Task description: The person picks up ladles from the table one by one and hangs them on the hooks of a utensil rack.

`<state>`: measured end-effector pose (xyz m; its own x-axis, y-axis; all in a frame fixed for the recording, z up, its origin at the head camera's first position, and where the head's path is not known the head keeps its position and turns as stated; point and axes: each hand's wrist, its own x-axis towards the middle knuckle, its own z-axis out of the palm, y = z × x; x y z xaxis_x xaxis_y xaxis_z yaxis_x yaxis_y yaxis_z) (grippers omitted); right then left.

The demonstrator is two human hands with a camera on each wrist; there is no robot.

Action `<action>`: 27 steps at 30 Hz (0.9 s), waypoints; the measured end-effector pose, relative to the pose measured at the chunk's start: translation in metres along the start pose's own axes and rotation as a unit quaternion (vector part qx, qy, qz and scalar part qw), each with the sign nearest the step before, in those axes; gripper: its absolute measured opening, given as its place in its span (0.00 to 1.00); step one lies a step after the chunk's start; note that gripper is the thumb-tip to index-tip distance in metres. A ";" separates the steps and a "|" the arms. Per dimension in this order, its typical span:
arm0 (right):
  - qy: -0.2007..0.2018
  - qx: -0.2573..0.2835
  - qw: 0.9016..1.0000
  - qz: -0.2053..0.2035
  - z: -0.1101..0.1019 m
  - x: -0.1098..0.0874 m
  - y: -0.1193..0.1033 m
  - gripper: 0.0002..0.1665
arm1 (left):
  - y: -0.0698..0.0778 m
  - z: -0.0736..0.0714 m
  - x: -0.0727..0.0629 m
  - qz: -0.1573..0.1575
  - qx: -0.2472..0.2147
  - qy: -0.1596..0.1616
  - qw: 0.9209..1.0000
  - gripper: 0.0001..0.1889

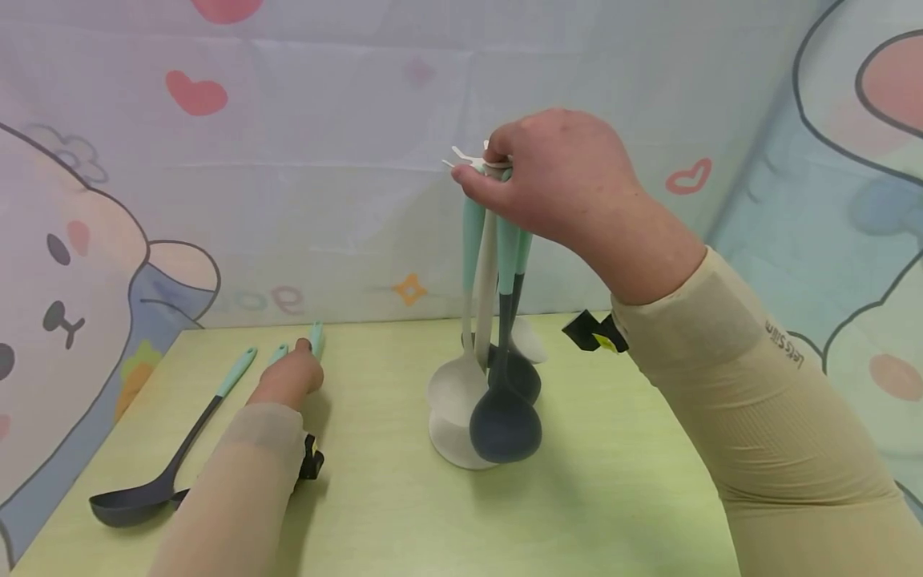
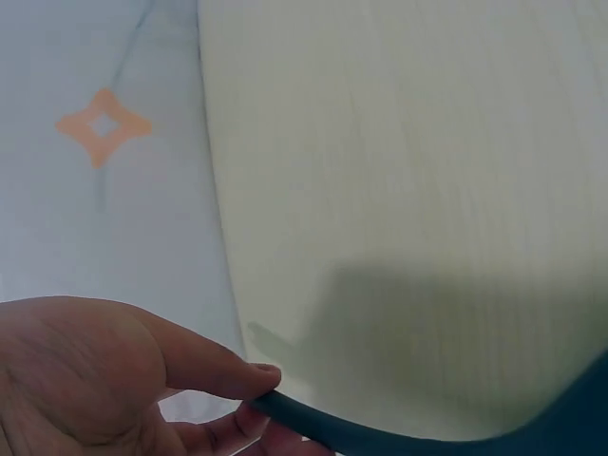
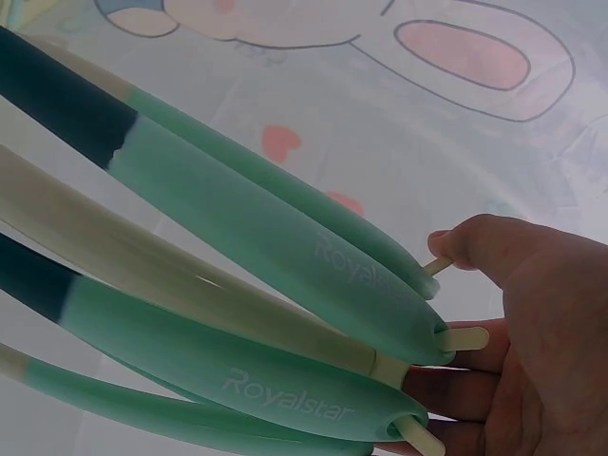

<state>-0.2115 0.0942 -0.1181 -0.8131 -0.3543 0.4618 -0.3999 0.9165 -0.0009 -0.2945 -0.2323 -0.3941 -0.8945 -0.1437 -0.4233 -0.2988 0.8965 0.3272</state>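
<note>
On the table stands a white utensil rack [image 1: 461, 445] with a round base, a central post and hooks at its top. Ladles [image 1: 505, 425] and other utensils with mint handles [image 3: 285, 247] hang from those hooks. My right hand [image 1: 566, 172] grips the hooked top, with the thumb at one hook [image 3: 437, 267] and fingers beneath. At the left, my left hand [image 1: 292, 377] pinches a dark kitchen utensil [image 2: 380, 440] between thumb and fingers. Its head is out of view, so I cannot tell the kind. A mint handle [image 1: 316, 335] shows just beyond that hand.
A dark ladle [image 1: 155, 489] with a mint handle lies at the table's left side. Beside it another mint handle [image 1: 279, 353] shows, partly covered by my left arm. A printed cloth [image 1: 346, 160] hangs along the table's back edge.
</note>
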 end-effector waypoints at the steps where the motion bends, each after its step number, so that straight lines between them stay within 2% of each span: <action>1: -0.001 0.000 1.000 0.001 0.000 0.000 0.000 0.26 | 0.002 -0.001 0.000 0.003 -0.006 0.008 1.000 0.34; 4: -0.001 0.001 1.000 0.002 0.001 0.000 0.002 0.26 | 0.011 -0.002 -0.001 0.014 -0.026 0.048 0.998 0.31; 9: 0.002 0.001 1.000 0.000 0.002 -0.001 0.003 0.27 | 0.026 -0.006 -0.009 0.042 -0.055 0.115 0.991 0.27; 12: 0.002 0.002 1.000 0.001 0.002 -0.001 0.003 0.27 | 0.034 -0.010 -0.012 0.064 -0.062 0.144 0.986 0.28; 15: 0.002 0.002 1.000 0.002 0.001 -0.001 0.004 0.27 | 0.042 -0.013 -0.016 0.091 -0.076 0.178 0.977 0.31; 21: 0.007 0.008 1.000 0.000 0.001 -0.001 0.006 0.27 | 0.063 -0.019 -0.033 0.148 -0.124 0.253 0.948 0.32; 24: 0.006 0.010 1.000 -0.003 0.001 -0.002 0.008 0.27 | 0.075 -0.021 -0.047 0.181 -0.154 0.283 0.929 0.31; 27: 0.007 0.011 1.000 -0.007 0.001 -0.002 0.009 0.27 | 0.087 -0.023 -0.063 0.219 -0.183 0.312 0.906 0.31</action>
<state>-0.2139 0.1035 -0.1201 -0.8020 -0.3641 0.4736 -0.4201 0.9074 -0.0138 -0.2713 -0.1553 -0.3194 -0.9340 -0.1194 0.3368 0.1412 0.7424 0.6549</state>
